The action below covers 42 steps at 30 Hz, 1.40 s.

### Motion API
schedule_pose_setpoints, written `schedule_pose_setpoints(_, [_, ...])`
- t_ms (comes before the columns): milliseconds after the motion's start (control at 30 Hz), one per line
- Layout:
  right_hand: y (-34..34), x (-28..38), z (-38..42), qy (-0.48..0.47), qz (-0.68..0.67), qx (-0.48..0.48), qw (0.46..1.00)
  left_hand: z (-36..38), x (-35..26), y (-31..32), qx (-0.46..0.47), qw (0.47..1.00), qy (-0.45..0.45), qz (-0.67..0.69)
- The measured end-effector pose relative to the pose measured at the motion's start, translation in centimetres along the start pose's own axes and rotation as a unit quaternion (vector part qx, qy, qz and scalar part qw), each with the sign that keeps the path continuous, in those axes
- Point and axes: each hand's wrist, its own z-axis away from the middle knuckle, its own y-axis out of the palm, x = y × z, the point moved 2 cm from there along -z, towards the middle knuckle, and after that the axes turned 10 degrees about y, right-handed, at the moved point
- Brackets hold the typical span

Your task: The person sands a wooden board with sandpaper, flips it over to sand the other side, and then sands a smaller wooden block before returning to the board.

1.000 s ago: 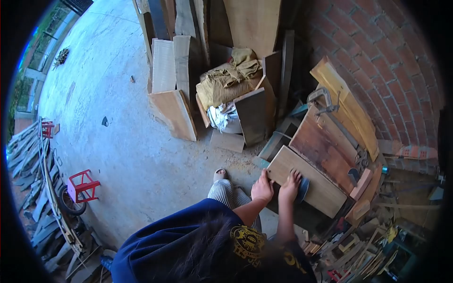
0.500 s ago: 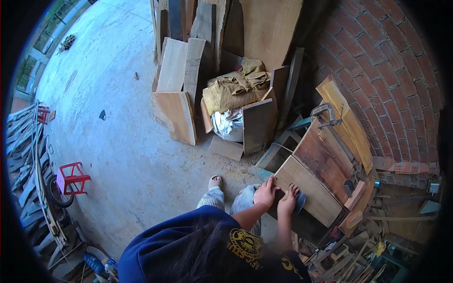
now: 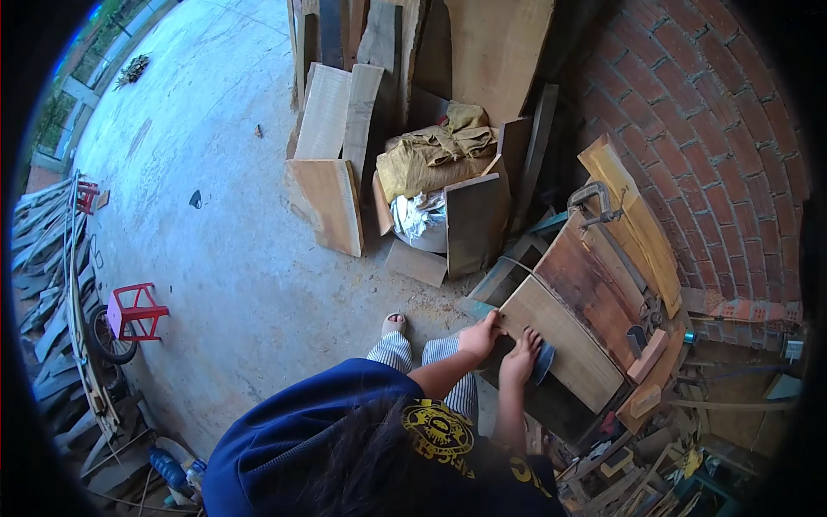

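Observation:
A pale wooden board (image 3: pixel 564 349) lies slanted before me, its near long edge towards my body. My left hand (image 3: pixel 480 334) is closed at the board's left corner, fingers curled against the edge. Close beside it, my right hand (image 3: pixel 520 355) bends over the same edge, with its fingertips on the board's top face. A blue-grey curved sheet (image 3: pixel 544 364) sticks out from under the right hand, along its outer side. The palm and thumb of the right hand are hidden from above. A reddish-brown board (image 3: pixel 590 289) adjoins the pale one on the far side.
A metal clamp (image 3: pixel 594 202) grips a yellowish plank (image 3: pixel 633 224) by the brick wall (image 3: pixel 689 129). Ahead, planks surround a tied tan sack (image 3: pixel 439 159). A red stool (image 3: pixel 138 312) stands left, near stacked wood (image 3: pixel 43 319). Wood scraps (image 3: pixel 637 474) lie at lower right.
The view has shifted slightly. Both hands have moved a little up and left in the picture, staying at the board's near edge.

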Motion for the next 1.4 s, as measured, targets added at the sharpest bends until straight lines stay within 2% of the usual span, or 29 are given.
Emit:
schedule_pose_setpoints(67, [-0.1, -0.2, 1.4, 0.009, -0.003, 0.013, 1.000, -0.3, 0.6, 0.1, -0.003, 0.998, 0.054, 0.037])
schedule_pose_setpoints(100, [-0.3, -0.1, 0.2, 0.013, -0.003, 0.014, 1.000, -0.5, 0.3, 0.1, 0.001, 0.998, 0.053, 0.036])
schedule_pose_setpoints(233, [-0.1, 0.4, -8.5, -0.076, 0.015, -0.054, 0.995, -0.4, 0.0, -0.2, 0.033, 0.998, 0.040, -0.020])
schedule_pose_setpoints(267, [-0.5, 1.4, -9.1, -0.027, 0.018, -0.023, 0.999, -0.4, 0.1, 0.3, 0.028, 0.998, 0.044, -0.028])
schedule_pose_setpoints(300, [-1.2, 2.1, -8.5, 0.024, 0.024, 0.008, 0.999, -0.4, 0.5, 0.9, 0.020, 0.999, 0.045, -0.019])
schedule_pose_setpoints(333, [-1.0, 2.0, -7.3, -0.016, 0.025, -0.033, 0.999, -0.4, 0.2, 0.7, 0.038, 0.999, 0.031, -0.015])
schedule_pose_setpoints(433, [-0.8, 1.1, -0.3, 0.001, -0.004, 0.026, 1.000, -0.9, 0.9, 1.0, 0.058, 0.998, 0.020, -0.023])
schedule_pose_setpoints(500, [-0.3, -0.2, 2.3, -0.007, -0.012, 0.028, 0.999, -0.6, 1.5, 1.9, 0.062, 0.998, 0.009, -0.032])
schedule_pose_setpoints(533, [-0.6, 0.0, 1.4, -0.012, -0.008, 0.032, 0.999, -0.6, 1.2, 1.8, 0.062, 0.998, -0.013, -0.011])
schedule_pose_setpoints(667, [-1.5, 1.6, -6.7, -0.032, 0.002, -0.002, 0.999, -0.8, 0.9, 1.4, 0.052, 0.998, 0.009, -0.022])
schedule_pose_setpoints(767, [-1.5, 2.1, -5.0, -0.001, 0.014, -0.007, 1.000, -0.2, 1.0, 1.3, 0.074, 0.996, 0.011, -0.043])
schedule_pose_setpoints(833, [-1.0, 2.0, -0.4, -0.026, 0.079, 0.006, 0.996, -0.6, 0.8, 1.1, 0.059, 0.997, 0.021, -0.046])
schedule_pose_setpoints(900, [-1.2, 2.0, 2.4, 0.045, 0.031, 0.073, 0.996, -0.8, 0.5, 1.1, 0.061, 0.997, 0.021, -0.047])
schedule_pose_setpoints(933, [-1.2, 1.8, 1.6, 0.045, 0.034, 0.073, 0.996, -0.9, 0.4, 0.9, 0.062, 0.997, 0.016, -0.046])
schedule_pose_setpoints(1000, [-0.6, 1.9, -2.2, -0.041, 0.113, 0.019, 0.993, -0.6, 0.3, 0.7, 0.060, 0.997, 0.016, -0.055])
schedule_pose_setpoints(1067, [-0.9, 2.7, -7.0, -0.049, 0.037, -0.046, 0.997, -0.6, 0.6, 0.9, 0.057, 0.997, 0.023, -0.047])
schedule_pose_setpoints(1100, [-1.1, 2.8, -8.9, -0.044, 0.042, -0.036, 0.998, -0.6, 0.7, 1.0, 0.051, 0.997, 0.031, -0.041])
schedule_pose_setpoints(1167, [-1.0, 2.4, -8.2, -0.010, 0.028, -0.014, 0.999, -0.7, 0.6, 0.8, 0.070, 0.997, 0.014, -0.014])
schedule_pose_setpoints(1233, [-1.1, 1.9, -3.8, -0.014, 0.003, -0.004, 1.000, -0.8, 0.6, 0.8, 0.060, 0.997, 0.022, -0.035])
schedule_pose_setpoints(1267, [-0.8, 1.6, -1.4, -0.027, 0.033, 0.012, 0.999, -0.8, 0.6, 0.9, 0.064, 0.997, 0.019, -0.038])
schedule_pose_setpoints(1300, [-0.9, 1.8, 0.6, 0.019, 0.031, 0.060, 0.998, -0.8, 0.7, 1.0, 0.068, 0.997, 0.020, -0.036])
schedule_pose_setpoints(1400, [-0.4, 1.8, -1.2, -0.005, 0.075, 0.047, 0.996, -0.7, 0.4, 0.7, 0.071, 0.997, 0.000, -0.037])
